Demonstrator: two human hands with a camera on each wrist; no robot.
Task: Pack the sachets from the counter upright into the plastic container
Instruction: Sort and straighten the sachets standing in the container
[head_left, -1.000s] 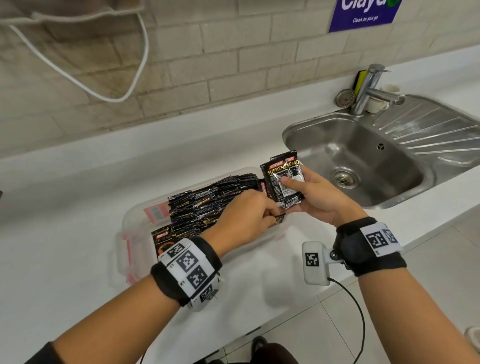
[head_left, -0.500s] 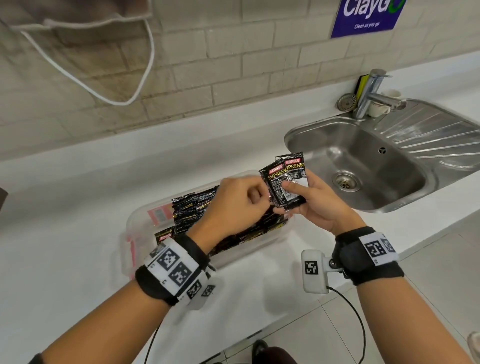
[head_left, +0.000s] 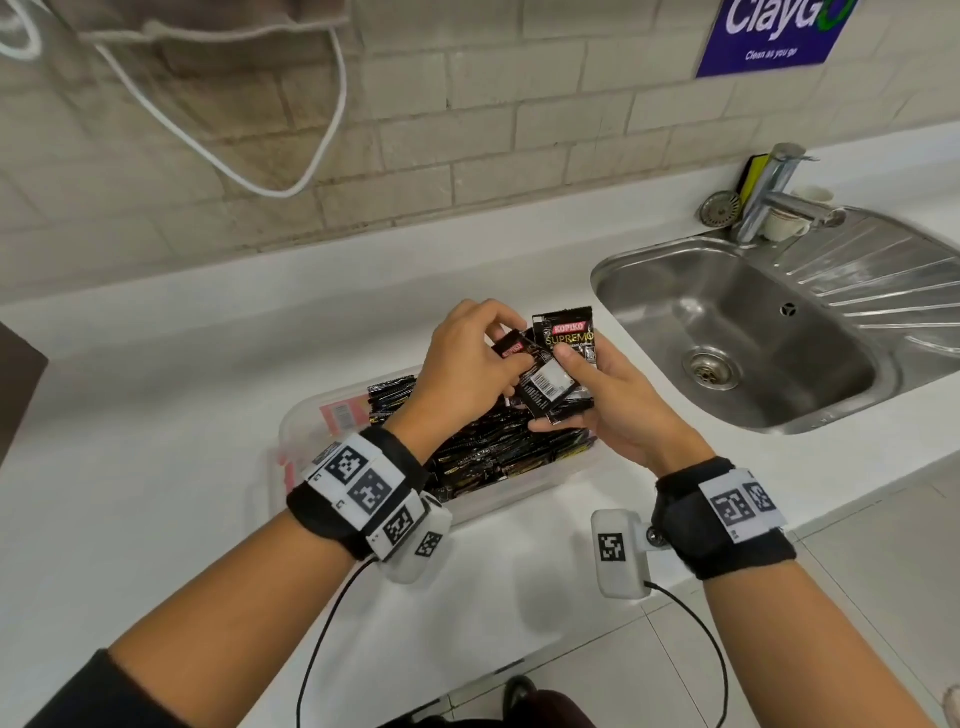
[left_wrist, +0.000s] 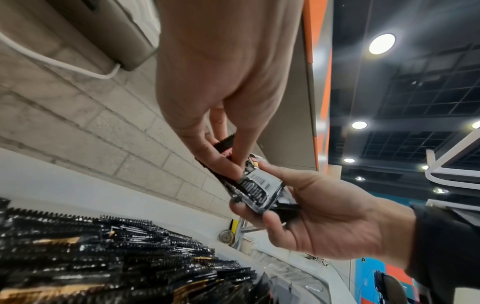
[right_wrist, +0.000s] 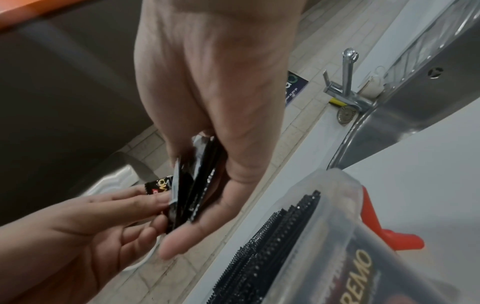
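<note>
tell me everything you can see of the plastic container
The plastic container is a clear, shallow rectangular tub with a red clip on its side, sitting on the white counter left of the sink. It is packed with rows of black sachets standing on edge. Both hands hover above it; neither touches it.

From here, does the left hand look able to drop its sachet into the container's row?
Probably yes: the left hand, pinching one sachet, is just above the open plastic container; nothing covers the packed sachets.

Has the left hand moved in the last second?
Yes. The left hand rose out of the container to the sachets, away from the packed row.
</note>
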